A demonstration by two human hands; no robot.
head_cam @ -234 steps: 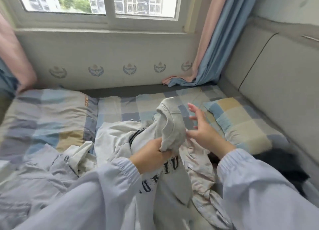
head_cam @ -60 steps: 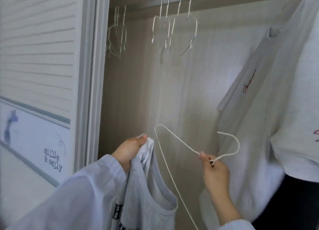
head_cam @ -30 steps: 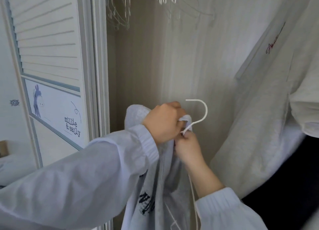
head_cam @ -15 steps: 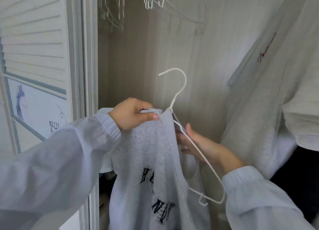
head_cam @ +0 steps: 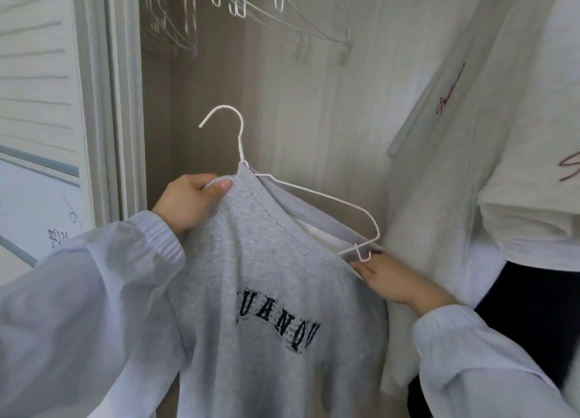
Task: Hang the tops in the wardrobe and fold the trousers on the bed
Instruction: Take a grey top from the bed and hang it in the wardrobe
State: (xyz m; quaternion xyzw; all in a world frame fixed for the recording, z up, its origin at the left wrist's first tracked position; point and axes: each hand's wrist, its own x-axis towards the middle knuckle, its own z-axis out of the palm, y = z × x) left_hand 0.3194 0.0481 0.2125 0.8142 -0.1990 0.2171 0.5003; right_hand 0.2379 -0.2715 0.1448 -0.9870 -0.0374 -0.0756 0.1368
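— Where was the grey sweatshirt with dark letters [head_cam: 251, 292]?

— On the thin white wire hanger [head_cam: 314, 194], before the open wardrobe. The left hand [head_cam: 188, 204] pinched its collar; the right hand [head_cam: 386, 279] gripped its shoulder.

— What stood near?

— Empty wire hangers [head_cam: 251, 6] above, a white hanging T-shirt [head_cam: 470, 151] just beside, right.

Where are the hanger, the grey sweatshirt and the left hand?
hanger [head_cam: 240, 141]: head view, on its hook stem.
grey sweatshirt [head_cam: 266, 276]: head view, on its chest.
left hand [head_cam: 188, 202]: head view, on its back.

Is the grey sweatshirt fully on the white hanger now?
Only partly. The hanger has one arm bare outside the grey sweatshirt; the other is under the fabric.
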